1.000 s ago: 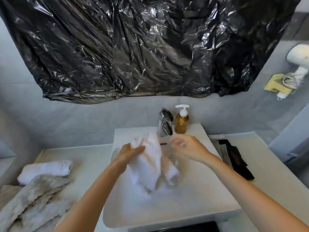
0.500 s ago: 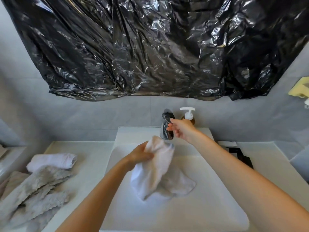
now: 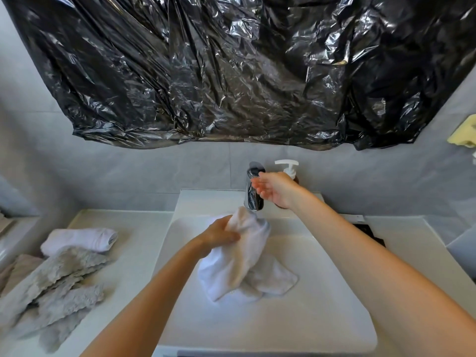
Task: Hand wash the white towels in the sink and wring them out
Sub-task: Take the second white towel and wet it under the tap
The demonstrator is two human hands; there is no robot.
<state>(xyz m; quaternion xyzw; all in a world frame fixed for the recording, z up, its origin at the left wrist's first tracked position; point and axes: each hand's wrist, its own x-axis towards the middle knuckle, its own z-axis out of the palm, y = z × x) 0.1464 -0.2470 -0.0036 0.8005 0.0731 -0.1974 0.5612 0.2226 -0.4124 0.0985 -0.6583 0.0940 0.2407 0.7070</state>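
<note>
A bunched white towel [image 3: 239, 256] hangs over the white sink basin [image 3: 322, 318], its top just under the chrome faucet [image 3: 253, 199]. My left hand [image 3: 219, 234] grips the towel near its top. Its lower end trails onto the basin floor. My right hand [image 3: 273, 188] is at the faucet's top with the fingers straight, touching the lever. I cannot see water running.
A rolled white towel [image 3: 77, 239] and grey fluffy cloths [image 3: 51, 292] lie on the counter left of the sink. An amber soap pump bottle [image 3: 289, 168] stands behind my right hand. Black plastic sheeting [image 3: 231, 73] covers the wall above. A dark item [image 3: 371, 233] lies at right.
My right hand let go of the towel and rose to the faucet's lever, where its fingers have straightened. My left hand kept hold of the towel, now raised under the spout.
</note>
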